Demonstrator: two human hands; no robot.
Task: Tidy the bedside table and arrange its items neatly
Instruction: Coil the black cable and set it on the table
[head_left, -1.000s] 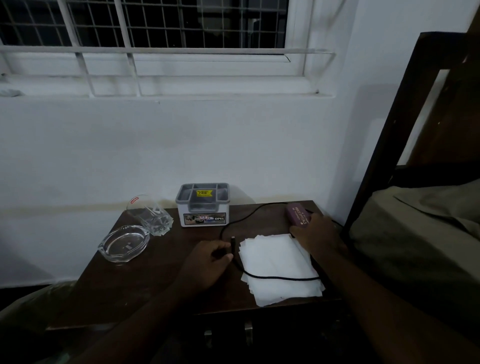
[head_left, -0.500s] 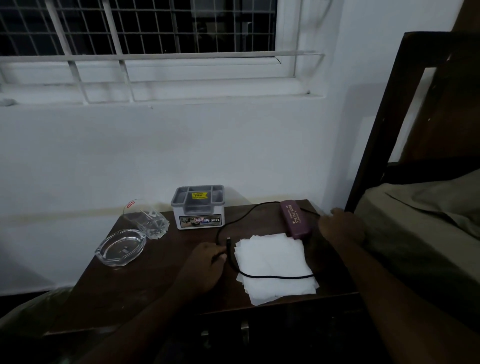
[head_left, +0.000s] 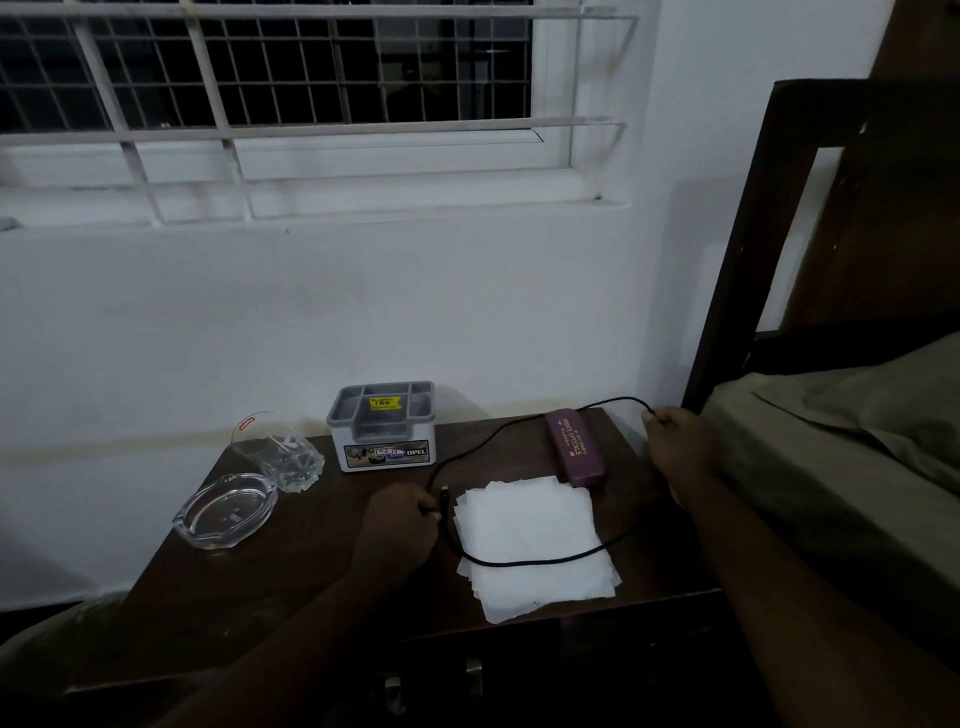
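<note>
Black and thin, the cable looks light and limp, so by my reckoning it will sag and trail rather than hold a shape, and is best taken near its ends and gathered into loops. It lies on the bedside table, arcing from the back right corner over the far end of the maroon spectacle case, down toward the front, then curling across the stack of white paper sheets. The left hand pinches it close to the plug end, just beside the paper's left edge; the right hand pinches the other stretch off the table's right edge, beside the bed. Both hands are closed on the cable, well apart. Pulling could drag the loose sheets, which look light and apt to slide or scatter, and the case may be nudged as well. Farther left stand a grey compartment box, a tipped drinking glass and a glass ashtray touching it, fragile but clear of the cable's run.
</note>
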